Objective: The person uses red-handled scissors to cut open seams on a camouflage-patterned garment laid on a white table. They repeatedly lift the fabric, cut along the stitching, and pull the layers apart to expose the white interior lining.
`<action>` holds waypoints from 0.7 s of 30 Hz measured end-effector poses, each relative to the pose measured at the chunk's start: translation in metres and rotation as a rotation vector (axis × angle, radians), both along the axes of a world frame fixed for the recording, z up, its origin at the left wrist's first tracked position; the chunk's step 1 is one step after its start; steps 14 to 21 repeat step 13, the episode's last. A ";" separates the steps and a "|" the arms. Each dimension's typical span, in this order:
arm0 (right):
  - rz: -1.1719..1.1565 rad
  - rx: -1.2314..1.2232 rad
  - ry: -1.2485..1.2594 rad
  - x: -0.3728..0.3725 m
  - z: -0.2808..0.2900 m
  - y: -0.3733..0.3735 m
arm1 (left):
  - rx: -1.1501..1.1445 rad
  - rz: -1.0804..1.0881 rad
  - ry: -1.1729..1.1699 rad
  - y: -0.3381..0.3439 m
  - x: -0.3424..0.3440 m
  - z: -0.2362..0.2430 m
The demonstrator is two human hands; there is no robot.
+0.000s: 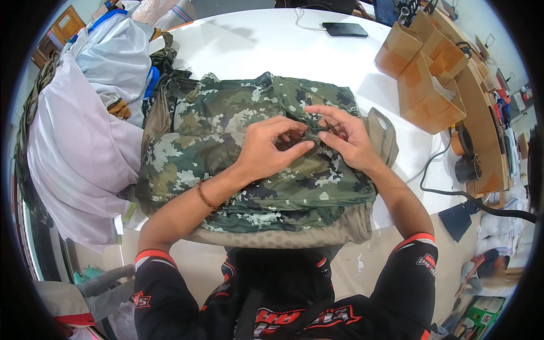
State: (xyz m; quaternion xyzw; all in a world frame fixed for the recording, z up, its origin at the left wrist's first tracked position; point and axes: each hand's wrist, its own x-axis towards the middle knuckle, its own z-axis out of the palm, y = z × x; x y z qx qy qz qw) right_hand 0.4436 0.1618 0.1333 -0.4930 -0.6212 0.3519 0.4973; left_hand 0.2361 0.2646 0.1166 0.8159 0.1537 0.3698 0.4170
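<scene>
A green camouflage garment (226, 164) with a beige lining lies folded on the white table in front of me. My left hand (272, 144) rests over its middle, thumb and fingers closed in a pinch on a bit of the cloth. Close beside it, my right hand (348, 139) has its thumb near the same spot and its index finger raised. Small red-handled snips (335, 130) sit in the right hand, partly covered by the fingers; their dark tips point toward the left hand.
A heap of white and pale lilac cloth (85, 136) borders the garment on the left. Phone (344, 29) with a cable lies at the table's far side. Open cardboard boxes (430, 96) line the right edge, and a black cable (453, 192) runs below them.
</scene>
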 end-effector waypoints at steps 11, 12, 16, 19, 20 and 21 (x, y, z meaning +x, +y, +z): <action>-0.042 -0.040 -0.078 -0.015 0.006 -0.003 | -0.450 0.058 0.050 -0.008 0.000 -0.006; -0.047 -0.026 -0.105 -0.015 0.005 -0.002 | -0.513 0.067 0.057 -0.007 0.000 -0.010; -0.055 -0.012 -0.134 -0.014 0.003 -0.001 | -0.515 0.067 0.056 -0.007 0.000 -0.011; -0.055 -0.012 -0.134 -0.014 0.003 -0.001 | -0.515 0.067 0.056 -0.007 0.000 -0.011; -0.055 -0.012 -0.134 -0.014 0.003 -0.001 | -0.515 0.067 0.056 -0.007 0.000 -0.011; -0.055 -0.012 -0.134 -0.014 0.003 -0.001 | -0.515 0.067 0.056 -0.007 0.000 -0.011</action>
